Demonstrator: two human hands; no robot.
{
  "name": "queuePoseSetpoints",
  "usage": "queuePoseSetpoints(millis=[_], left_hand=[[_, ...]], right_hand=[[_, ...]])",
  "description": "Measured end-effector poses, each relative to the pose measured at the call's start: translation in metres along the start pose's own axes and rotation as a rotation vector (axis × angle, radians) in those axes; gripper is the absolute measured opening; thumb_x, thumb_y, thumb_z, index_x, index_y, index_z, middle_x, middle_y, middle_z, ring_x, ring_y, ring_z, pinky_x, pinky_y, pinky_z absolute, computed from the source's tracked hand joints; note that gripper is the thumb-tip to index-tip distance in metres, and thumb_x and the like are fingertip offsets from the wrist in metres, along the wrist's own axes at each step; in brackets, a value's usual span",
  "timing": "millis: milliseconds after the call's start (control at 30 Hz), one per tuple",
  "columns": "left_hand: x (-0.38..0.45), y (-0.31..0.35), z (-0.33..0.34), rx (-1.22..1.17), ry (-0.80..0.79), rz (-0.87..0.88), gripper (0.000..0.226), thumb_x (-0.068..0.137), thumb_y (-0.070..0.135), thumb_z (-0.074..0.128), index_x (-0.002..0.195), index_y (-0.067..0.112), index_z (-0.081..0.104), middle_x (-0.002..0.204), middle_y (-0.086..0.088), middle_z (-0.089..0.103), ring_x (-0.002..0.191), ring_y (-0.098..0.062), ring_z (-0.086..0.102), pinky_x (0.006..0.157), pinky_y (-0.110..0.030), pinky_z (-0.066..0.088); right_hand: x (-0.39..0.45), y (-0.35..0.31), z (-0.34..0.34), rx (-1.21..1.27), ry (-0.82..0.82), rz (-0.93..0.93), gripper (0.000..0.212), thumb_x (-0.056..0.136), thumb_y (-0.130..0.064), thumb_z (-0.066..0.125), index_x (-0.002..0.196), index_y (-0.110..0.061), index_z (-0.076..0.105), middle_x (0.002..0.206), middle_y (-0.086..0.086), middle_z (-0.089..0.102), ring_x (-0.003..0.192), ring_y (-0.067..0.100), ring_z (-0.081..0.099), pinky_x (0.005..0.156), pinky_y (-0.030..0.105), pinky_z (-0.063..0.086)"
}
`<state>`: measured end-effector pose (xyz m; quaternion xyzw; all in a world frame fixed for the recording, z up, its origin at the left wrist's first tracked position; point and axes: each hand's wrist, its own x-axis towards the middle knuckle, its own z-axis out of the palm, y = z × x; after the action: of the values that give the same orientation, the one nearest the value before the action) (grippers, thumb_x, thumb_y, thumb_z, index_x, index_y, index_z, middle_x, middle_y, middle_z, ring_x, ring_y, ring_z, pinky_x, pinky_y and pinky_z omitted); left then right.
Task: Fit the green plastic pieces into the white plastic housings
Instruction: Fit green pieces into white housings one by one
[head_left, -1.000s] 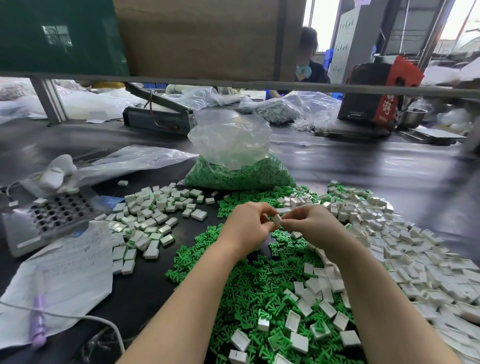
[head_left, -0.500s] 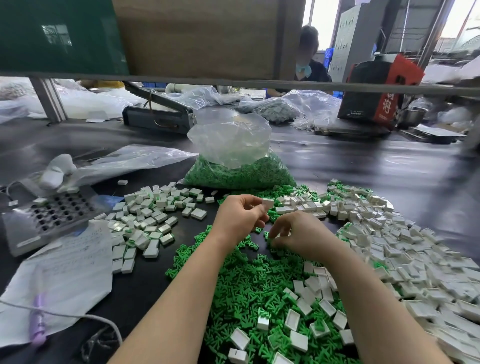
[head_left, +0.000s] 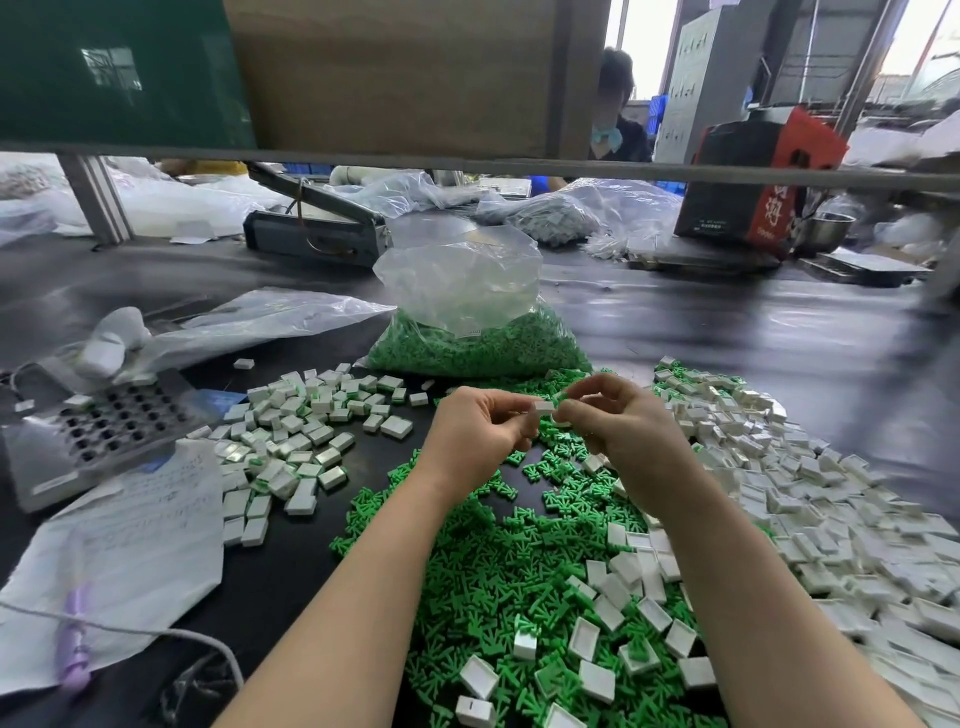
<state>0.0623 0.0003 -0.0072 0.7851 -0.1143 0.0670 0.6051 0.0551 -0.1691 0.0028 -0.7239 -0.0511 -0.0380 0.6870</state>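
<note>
Both hands meet above the middle of the desk (head_left: 675, 332). The left hand (head_left: 475, 431) curls its fingers and pinches a small white housing (head_left: 544, 407) at the fingertips. The right hand (head_left: 618, 415) is curled too, its thumb and forefinger closed at the housing's right end, where a bit of green piece (head_left: 560, 397) shows; how far that piece sits inside cannot be told.

Under the wrists lies a broad heap of loose green pieces (head_left: 483, 577), with empty white housings scattered over its near part. A long bank of white housings (head_left: 810, 493) fills the right side, running to the frame's edge. To the left lies a pile of finished housings (head_left: 301, 431), then a sheet of paper (head_left: 140, 545) and a grey perforated tray (head_left: 98, 426). Straight beyond the hands stands a clear bag of green pieces (head_left: 478, 338), near the fingertips. Bare dark desk shows between the finished pile and the green heap, and behind the bag.
</note>
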Motion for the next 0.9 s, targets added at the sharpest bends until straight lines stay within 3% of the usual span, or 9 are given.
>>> queuePoseSetpoints(millis=[100,300,467,567,733,900], left_hand=[[-0.001,0.003,0.003,-0.019,-0.028,0.022,0.009,0.088,0.012,0.072,0.092,0.017,0.077,0.081,-0.005,0.076,0.071,-0.016,0.071,0.076,-0.034,0.06],[-0.002,0.01,0.005,-0.318,-0.01,-0.13,0.007,0.089,0.014,0.07,0.087,0.01,0.075,0.073,-0.004,0.074,0.066,-0.012,0.07,0.06,-0.02,0.053],[-0.002,0.01,0.001,-0.45,0.0,-0.18,0.021,0.077,0.008,0.077,0.096,0.012,0.071,0.083,-0.002,0.074,0.072,-0.011,0.07,0.063,-0.02,0.053],[-0.001,0.01,0.0,-0.482,-0.026,-0.159,0.025,0.076,0.007,0.077,0.099,0.015,0.073,0.092,-0.006,0.073,0.076,-0.012,0.065,0.07,-0.022,0.053],[-0.002,0.012,0.002,-0.45,-0.034,-0.103,0.013,0.084,0.003,0.072,0.092,0.013,0.074,0.077,0.005,0.074,0.065,0.002,0.062,0.06,-0.009,0.045],[-0.001,0.012,0.001,-0.512,0.033,-0.137,0.016,0.084,-0.001,0.071,0.091,0.012,0.069,0.078,0.002,0.07,0.075,-0.011,0.064,0.07,-0.02,0.053]], right_hand=[[-0.002,-0.001,0.005,0.012,-0.03,-0.017,0.012,0.083,-0.006,0.073,0.092,-0.014,0.071,0.078,0.009,0.069,0.059,0.01,0.052,0.05,0.02,0.039],[-0.006,-0.005,0.006,0.018,-0.037,-0.055,0.013,0.083,-0.006,0.073,0.095,-0.009,0.072,0.081,0.012,0.073,0.064,0.011,0.06,0.053,0.018,0.044],[-0.007,-0.006,0.005,0.119,-0.012,-0.025,0.009,0.086,-0.003,0.068,0.094,-0.007,0.064,0.078,0.01,0.072,0.071,0.019,0.063,0.063,0.027,0.051],[-0.006,-0.009,0.003,0.23,0.003,-0.011,0.008,0.09,-0.002,0.063,0.094,-0.007,0.06,0.082,0.013,0.073,0.069,0.018,0.064,0.06,0.024,0.053],[-0.005,-0.007,0.002,0.296,-0.045,-0.04,0.011,0.087,-0.002,0.065,0.092,-0.011,0.062,0.079,0.01,0.073,0.064,0.012,0.062,0.057,0.02,0.051],[-0.003,-0.005,0.001,0.216,-0.054,-0.095,0.02,0.09,-0.004,0.064,0.094,-0.02,0.075,0.08,0.007,0.067,0.069,0.01,0.057,0.058,0.019,0.045]])
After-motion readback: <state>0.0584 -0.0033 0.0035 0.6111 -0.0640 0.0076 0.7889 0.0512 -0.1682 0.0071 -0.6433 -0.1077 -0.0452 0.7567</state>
